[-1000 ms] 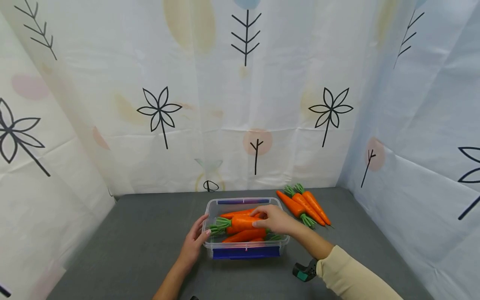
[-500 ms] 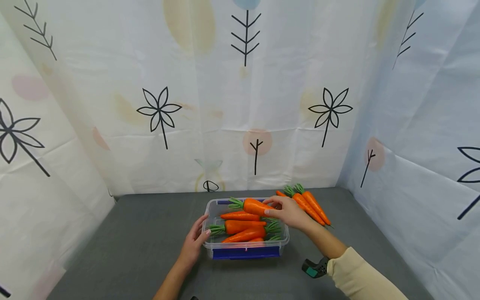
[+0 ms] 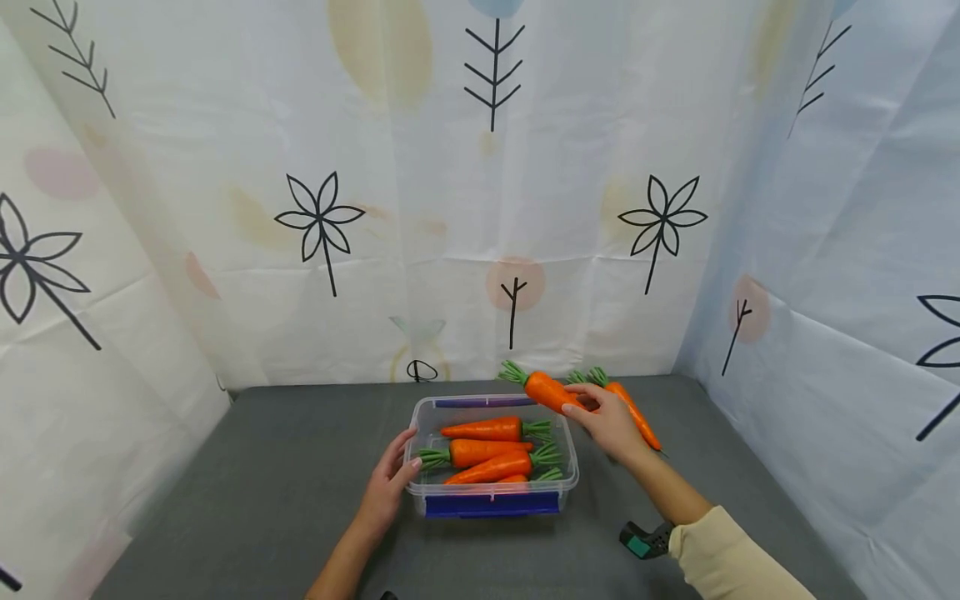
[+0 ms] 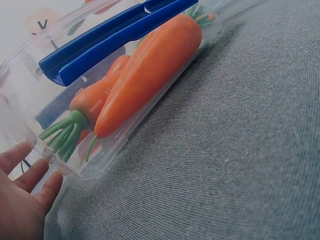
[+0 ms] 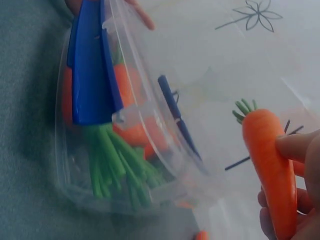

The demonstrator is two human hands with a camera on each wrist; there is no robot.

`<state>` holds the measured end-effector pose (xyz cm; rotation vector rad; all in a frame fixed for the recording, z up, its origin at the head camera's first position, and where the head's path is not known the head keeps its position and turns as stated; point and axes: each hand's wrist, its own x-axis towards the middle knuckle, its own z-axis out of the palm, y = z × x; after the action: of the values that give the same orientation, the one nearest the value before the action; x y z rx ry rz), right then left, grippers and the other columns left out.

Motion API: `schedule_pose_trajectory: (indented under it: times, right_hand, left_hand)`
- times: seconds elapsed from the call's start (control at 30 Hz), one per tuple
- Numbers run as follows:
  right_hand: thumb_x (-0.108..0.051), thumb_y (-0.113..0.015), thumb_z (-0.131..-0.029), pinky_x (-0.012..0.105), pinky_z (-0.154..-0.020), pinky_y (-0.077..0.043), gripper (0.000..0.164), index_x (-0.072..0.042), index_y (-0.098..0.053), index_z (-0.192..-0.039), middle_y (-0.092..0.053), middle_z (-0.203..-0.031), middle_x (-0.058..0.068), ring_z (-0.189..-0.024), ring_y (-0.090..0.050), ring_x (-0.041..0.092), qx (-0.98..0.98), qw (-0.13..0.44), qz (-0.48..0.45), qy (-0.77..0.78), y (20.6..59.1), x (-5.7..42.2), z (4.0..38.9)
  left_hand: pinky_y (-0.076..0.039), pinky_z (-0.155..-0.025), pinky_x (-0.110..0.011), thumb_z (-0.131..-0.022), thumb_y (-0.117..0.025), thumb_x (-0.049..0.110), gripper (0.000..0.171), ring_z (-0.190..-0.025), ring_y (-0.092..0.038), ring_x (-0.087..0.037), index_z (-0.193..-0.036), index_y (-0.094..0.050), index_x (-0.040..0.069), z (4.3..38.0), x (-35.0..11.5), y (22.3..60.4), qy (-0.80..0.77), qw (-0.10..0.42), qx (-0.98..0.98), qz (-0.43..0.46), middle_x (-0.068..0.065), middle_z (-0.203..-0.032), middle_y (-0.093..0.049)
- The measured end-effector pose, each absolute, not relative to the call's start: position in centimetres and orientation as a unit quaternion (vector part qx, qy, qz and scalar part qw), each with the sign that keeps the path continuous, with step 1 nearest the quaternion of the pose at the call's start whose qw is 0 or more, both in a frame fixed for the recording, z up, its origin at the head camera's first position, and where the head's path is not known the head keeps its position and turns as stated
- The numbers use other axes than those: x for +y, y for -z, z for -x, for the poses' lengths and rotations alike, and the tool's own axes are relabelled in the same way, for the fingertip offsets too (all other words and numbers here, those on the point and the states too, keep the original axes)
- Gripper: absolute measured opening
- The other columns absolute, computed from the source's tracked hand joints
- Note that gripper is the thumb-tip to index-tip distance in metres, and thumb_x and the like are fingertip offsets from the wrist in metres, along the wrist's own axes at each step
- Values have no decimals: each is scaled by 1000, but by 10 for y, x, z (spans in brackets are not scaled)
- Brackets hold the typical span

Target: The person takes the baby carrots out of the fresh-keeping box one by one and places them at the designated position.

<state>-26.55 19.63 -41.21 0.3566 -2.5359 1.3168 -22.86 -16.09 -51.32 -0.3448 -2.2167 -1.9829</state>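
Note:
My right hand (image 3: 611, 423) grips an orange carrot (image 3: 550, 390) with a green top, pinched between thumb and fingers. The carrot is raised over the back right corner of a clear plastic container (image 3: 570, 479) with blue latches, its leafy end pointing up and left. In the right wrist view the held carrot (image 5: 270, 165) hangs apart from the container wall. Several carrots (image 3: 491, 468) lie inside the container, green tops at either end. My left hand (image 3: 384, 483) rests at the container's left side, fingers (image 4: 50, 192) extended against the wall near the corner.
More carrots (image 3: 636, 417) lie on the grey table (image 3: 300, 475) just right of the container, partly hidden behind my right hand. A patterned cloth (image 3: 450, 208) hangs along the back and both sides. A dark band with a green patch (image 3: 639, 546) sits at my right wrist.
My right hand has lifted the carrot out of the container and carried it up and to the right, toward the carrots on the table. The left hand and container have stayed put.

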Motion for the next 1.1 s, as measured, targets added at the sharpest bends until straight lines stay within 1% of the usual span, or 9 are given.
schedule_pose_trajectory:
  times: [0.1, 0.33, 0.6, 0.7, 0.8, 0.93, 1.1]
  right_hand:
    - [-20, -70, -91, 33, -65, -50, 36, -4, -65, -123, -66, -103, 16, -91, -62, 31, -875, 145, -99, -451, 416, 204, 268]
    - [-17, -70, -91, 40, -76, -52, 34, -2, -65, -121, -67, -103, 18, -92, -62, 31, -870, 203, -63, -444, 436, 225, 279]
    - [-17, -71, -90, 40, -75, -49, 33, -2, -66, -119, -67, -101, 18, -90, -61, 31, -866, 244, -20, -436, 450, 247, 289]
    - [-17, -71, -90, 40, -73, -49, 32, -2, -66, -119, -68, -102, 20, -90, -63, 32, -866, 256, -1, -430, 453, 255, 291]
    - [-18, -70, -91, 43, -73, -51, 33, -2, -65, -120, -67, -104, 22, -91, -64, 35, -868, 262, 17, -421, 455, 262, 292]
    - [-18, -68, -92, 49, -75, -51, 34, 1, -63, -121, -66, -105, 25, -93, -63, 39, -869, 265, 31, -417, 458, 269, 293]
    - [-18, -68, -92, 51, -78, -48, 35, 2, -63, -121, -66, -106, 26, -94, -62, 40, -867, 266, 51, -418, 466, 278, 299]
  left_hand:
    - [-30, -105, -60, -100, -52, 17, 50, -131, -40, -43, -148, -39, 13, 229, -161, 514, 658, 76, -740, 113, -22, -151, -34]
    - [-30, -104, -61, -100, -53, 18, 50, -131, -41, -43, -148, -39, 14, 228, -160, 514, 657, 75, -741, 113, -23, -151, -34]
    - [-31, -104, -61, -100, -53, 18, 50, -130, -42, -42, -148, -40, 14, 228, -160, 514, 656, 77, -742, 114, -22, -150, -35]
    - [-30, -104, -61, -100, -53, 19, 50, -131, -41, -43, -148, -39, 15, 227, -160, 513, 655, 76, -743, 113, -21, -151, -34]
    - [-30, -104, -61, -100, -53, 19, 50, -132, -40, -43, -148, -39, 15, 227, -160, 513, 655, 75, -744, 113, -21, -152, -34]
    - [-30, -104, -61, -100, -53, 19, 50, -132, -39, -43, -148, -39, 15, 228, -160, 513, 655, 74, -743, 112, -21, -152, -33]
    - [-29, -105, -62, -100, -52, 19, 50, -133, -38, -44, -148, -39, 15, 228, -160, 511, 656, 74, -743, 111, -20, -153, -32]
